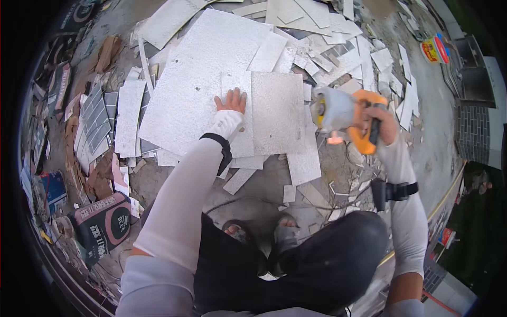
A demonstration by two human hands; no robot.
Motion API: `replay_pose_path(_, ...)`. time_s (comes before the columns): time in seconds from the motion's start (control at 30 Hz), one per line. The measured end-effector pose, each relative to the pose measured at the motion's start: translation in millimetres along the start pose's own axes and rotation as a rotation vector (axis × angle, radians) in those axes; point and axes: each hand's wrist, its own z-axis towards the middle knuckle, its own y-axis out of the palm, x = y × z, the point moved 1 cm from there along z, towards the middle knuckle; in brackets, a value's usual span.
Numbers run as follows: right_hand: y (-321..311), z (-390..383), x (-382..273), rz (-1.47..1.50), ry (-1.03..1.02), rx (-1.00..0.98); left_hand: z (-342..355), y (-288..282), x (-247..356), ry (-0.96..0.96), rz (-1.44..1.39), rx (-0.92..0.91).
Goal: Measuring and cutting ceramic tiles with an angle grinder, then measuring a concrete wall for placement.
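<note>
My left hand lies flat with fingers spread, pressing on a narrow pale tile strip. The strip rests on a large whitish tile. Against its right side is a slightly darker, rectangular tile piece. My right hand is wrapped round the orange rear handle of a handheld power cutter, held to the right of that piece. The cutter's front is a grey guard with a yellowish part inside; motion blurs it, and I cannot make out its blade edge.
Broken tile pieces lie piled at the far side and right. A dark cable runs across the ground before my feet. Dark printed bags and torn cardboard are on the left. A red-and-yellow bucket stands at the far right.
</note>
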Motion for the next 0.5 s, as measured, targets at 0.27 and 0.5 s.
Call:
replay_pose_path(0.27, 106, 50, 87, -0.011, -0.253, -0.039, -3, -5, -10, -0.037, -0.018, -0.026)
replay_pose_path(0.5, 141, 106, 100, -0.072, -0.392, -0.045, -3, 3, -13, -0.035, 0.011, -0.029)
